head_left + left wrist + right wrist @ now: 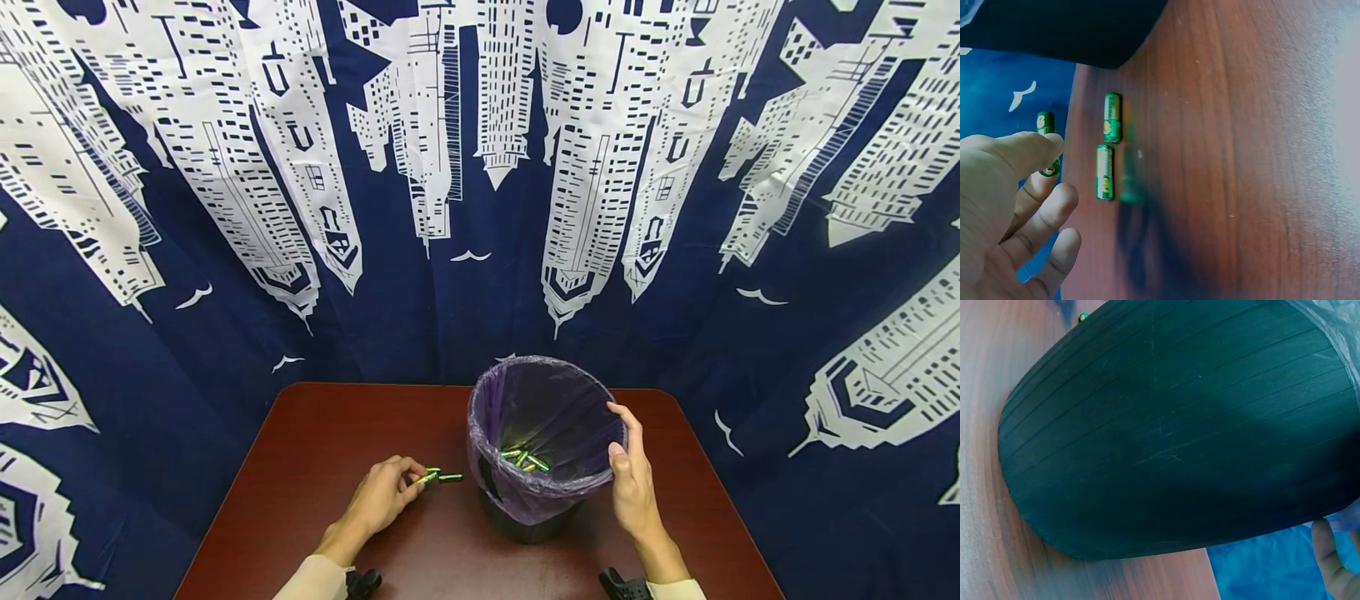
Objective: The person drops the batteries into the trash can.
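My left hand [384, 493] pinches a green battery [1045, 121] between thumb and fingers, just above the table. Two more green batteries [1112, 117] lie end to end on the wood beside it, a little left of the bin. My right hand [634, 483] grips the right rim of a dark trash bin [1166, 437], thumb outside the far fingers' side. A purple plastic liner [495, 487] covers the bin's rim and inside. Several green batteries [537, 462] lie at the bottom of it. The bin stands on the table, its mouth facing me.
The reddish-brown wooden table [315, 442] has its far edge against a navy curtain [420, 325] with white city buildings. A dark wrist strap piece [363, 582] shows at my left sleeve, another dark piece [624, 586] at the right.
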The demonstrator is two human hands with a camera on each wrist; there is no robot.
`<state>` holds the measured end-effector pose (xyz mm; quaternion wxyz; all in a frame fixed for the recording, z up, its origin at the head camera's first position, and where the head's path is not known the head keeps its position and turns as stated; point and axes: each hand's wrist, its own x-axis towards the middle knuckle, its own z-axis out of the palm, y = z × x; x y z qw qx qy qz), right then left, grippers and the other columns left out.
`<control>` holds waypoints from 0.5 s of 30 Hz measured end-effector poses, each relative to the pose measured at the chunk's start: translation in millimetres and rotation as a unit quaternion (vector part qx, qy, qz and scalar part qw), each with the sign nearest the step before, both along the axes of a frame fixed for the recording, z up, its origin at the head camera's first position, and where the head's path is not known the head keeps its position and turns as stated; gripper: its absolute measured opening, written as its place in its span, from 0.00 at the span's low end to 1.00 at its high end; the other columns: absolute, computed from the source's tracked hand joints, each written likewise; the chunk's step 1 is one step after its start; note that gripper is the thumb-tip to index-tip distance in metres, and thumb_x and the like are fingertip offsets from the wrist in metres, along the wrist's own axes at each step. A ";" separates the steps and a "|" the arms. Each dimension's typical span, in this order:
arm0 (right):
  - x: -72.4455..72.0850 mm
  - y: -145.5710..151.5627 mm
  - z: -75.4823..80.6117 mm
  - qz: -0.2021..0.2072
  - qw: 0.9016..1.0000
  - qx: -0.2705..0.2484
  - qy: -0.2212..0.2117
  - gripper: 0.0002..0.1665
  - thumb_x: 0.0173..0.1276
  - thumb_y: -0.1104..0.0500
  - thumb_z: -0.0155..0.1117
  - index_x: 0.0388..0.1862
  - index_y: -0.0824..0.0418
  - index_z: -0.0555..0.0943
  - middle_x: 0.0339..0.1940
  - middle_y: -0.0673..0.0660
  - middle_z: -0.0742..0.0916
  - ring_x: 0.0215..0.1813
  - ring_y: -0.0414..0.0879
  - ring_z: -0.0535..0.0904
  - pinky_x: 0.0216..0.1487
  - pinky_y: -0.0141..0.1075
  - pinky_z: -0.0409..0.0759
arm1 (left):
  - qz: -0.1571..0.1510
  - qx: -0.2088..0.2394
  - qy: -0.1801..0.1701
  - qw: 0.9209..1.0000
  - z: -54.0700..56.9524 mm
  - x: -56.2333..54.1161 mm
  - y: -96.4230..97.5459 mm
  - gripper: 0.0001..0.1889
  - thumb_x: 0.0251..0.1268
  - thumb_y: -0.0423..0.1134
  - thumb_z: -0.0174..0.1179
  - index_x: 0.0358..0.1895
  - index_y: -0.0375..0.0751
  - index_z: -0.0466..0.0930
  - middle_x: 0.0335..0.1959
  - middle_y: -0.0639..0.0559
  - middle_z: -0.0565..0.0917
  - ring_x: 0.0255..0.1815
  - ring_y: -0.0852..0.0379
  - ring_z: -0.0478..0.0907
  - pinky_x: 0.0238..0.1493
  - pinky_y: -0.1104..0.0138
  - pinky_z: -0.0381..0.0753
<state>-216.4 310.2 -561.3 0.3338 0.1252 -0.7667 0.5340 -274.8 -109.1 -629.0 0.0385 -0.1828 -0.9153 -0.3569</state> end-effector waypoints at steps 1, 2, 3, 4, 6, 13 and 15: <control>0.7 -0.2 -0.4 -0.001 1.000 -0.002 -0.001 0.43 0.95 0.32 0.43 0.92 0.58 0.70 0.85 0.52 0.80 0.54 0.31 0.70 0.48 0.28 0.64 | -0.003 0.001 0.006 1.000 1.9 0.6 0.7 0.08 0.75 0.35 0.80 0.51 0.49 0.94 0.40 0.62 0.88 0.32 0.74 0.74 0.31 0.73 0.77; 1.3 -0.2 -0.7 0.001 1.000 -0.005 -0.001 0.43 0.95 0.32 0.44 0.92 0.58 0.70 0.86 0.51 0.80 0.55 0.32 0.70 0.49 0.28 0.64 | -0.002 0.004 0.004 1.000 4.5 1.1 1.6 0.08 0.76 0.35 0.80 0.51 0.50 0.94 0.40 0.63 0.88 0.32 0.74 0.73 0.31 0.73 0.76; 2.1 -0.6 -1.2 -0.001 1.000 -0.006 -0.001 0.43 0.95 0.32 0.44 0.92 0.58 0.70 0.88 0.52 0.79 0.62 0.35 0.71 0.54 0.29 0.65 | -0.002 0.006 0.005 1.000 7.2 1.5 2.3 0.08 0.76 0.35 0.79 0.51 0.50 0.94 0.40 0.63 0.88 0.32 0.74 0.73 0.32 0.74 0.76; 2.2 -0.7 -1.2 0.000 1.000 -0.007 -0.002 0.43 0.95 0.33 0.44 0.92 0.59 0.70 0.87 0.52 0.79 0.60 0.36 0.71 0.52 0.28 0.64 | -0.001 0.007 0.007 1.000 9.5 1.9 2.9 0.08 0.76 0.34 0.79 0.51 0.50 0.94 0.41 0.63 0.88 0.32 0.73 0.73 0.32 0.74 0.76; 2.4 -1.0 -1.1 0.000 1.000 -0.006 -0.001 0.43 0.95 0.34 0.43 0.92 0.60 0.70 0.86 0.53 0.79 0.58 0.37 0.71 0.50 0.27 0.63 | 0.000 0.014 0.013 1.000 13.0 1.4 4.0 0.08 0.76 0.34 0.79 0.51 0.51 0.94 0.40 0.63 0.88 0.33 0.72 0.75 0.33 0.73 0.77; 1.4 0.1 1.5 0.007 1.000 0.000 0.008 0.44 0.95 0.31 0.43 0.92 0.59 0.69 0.75 0.48 0.80 0.39 0.31 0.62 0.31 0.36 0.56 | -0.052 0.085 0.109 0.989 1.2 -10.2 6.3 0.04 0.82 0.45 0.76 0.51 0.54 0.93 0.40 0.63 0.88 0.34 0.70 0.77 0.30 0.72 0.76; 2.2 0.4 3.3 0.010 1.000 0.001 0.010 0.45 0.95 0.30 0.43 0.92 0.59 0.69 0.66 0.46 0.81 0.35 0.28 0.60 0.28 0.38 0.54 | -0.063 0.095 0.127 0.985 2.0 -11.4 9.6 0.04 0.83 0.46 0.75 0.51 0.55 0.93 0.41 0.62 0.88 0.34 0.70 0.77 0.29 0.71 0.75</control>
